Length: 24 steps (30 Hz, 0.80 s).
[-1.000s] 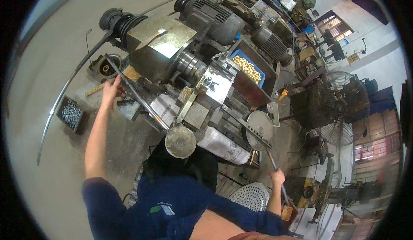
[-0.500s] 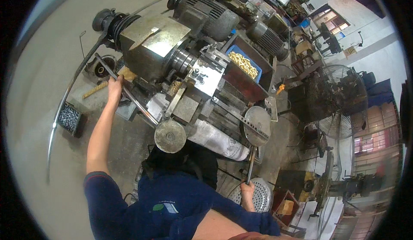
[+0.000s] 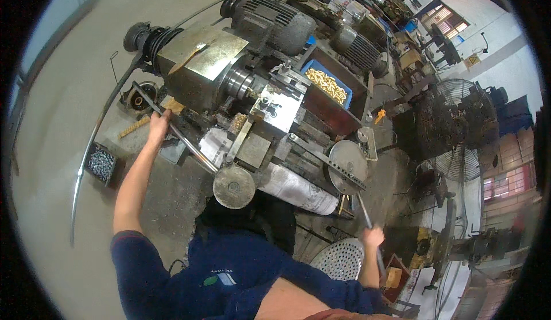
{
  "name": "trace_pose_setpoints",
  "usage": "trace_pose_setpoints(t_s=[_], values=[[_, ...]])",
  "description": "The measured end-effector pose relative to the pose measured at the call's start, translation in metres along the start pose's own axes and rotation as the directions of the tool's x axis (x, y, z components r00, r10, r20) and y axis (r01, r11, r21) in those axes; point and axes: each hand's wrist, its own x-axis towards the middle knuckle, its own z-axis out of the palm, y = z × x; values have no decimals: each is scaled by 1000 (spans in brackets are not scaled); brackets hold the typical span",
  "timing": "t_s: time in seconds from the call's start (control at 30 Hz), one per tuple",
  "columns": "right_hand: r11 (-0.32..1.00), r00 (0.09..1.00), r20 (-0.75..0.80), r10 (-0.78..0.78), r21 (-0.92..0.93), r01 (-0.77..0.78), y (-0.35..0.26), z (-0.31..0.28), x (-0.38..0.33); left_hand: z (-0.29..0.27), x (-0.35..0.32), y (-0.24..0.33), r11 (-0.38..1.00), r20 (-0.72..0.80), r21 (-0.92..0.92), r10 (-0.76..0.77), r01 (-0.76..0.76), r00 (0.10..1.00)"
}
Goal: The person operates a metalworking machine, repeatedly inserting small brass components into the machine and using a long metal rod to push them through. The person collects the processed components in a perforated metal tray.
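My left hand point(image 3: 159, 126) is closed around a long metal lever point(image 3: 192, 149) that slopes down to a round metal disc point(image 3: 234, 187) at the front of the lathe. With its fingers wrapped round, my right hand point(image 3: 373, 237) grips a second lever point(image 3: 364, 210), which runs up to a larger round plate point(image 3: 348, 162) with a perforated bar across it. Between the two hands lies the lathe, its chuck point(image 3: 239, 83) facing a bright tool slide point(image 3: 279, 109). Shavings sit below the chuck.
Behind the slide, a blue tray point(image 3: 346, 100) of small brass-coloured parts rests in a red metal trough. A dark bin point(image 3: 101, 168) of grey metal pieces stands on the floor at left. A perforated stool seat point(image 3: 338, 258) is near my right arm; a large fan point(image 3: 453, 125) stands right.
My right hand has swung its lever to the right, away from my body. My left hand still grips its lever, nearly in the same place. The whole view has shifted slightly.
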Motion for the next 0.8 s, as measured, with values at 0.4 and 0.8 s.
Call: trace_pose_setpoints(t_s=[0.4, 0.8], values=[[854, 939, -336, -69, 467, 230, -76, -1, -33, -57, 12, -84, 428, 330, 851, 15, -304, 944], [715, 996, -59, -72, 693, 92, -108, -16, -62, 1, -7, -169, 333, 220, 915, 60, -227, 974]])
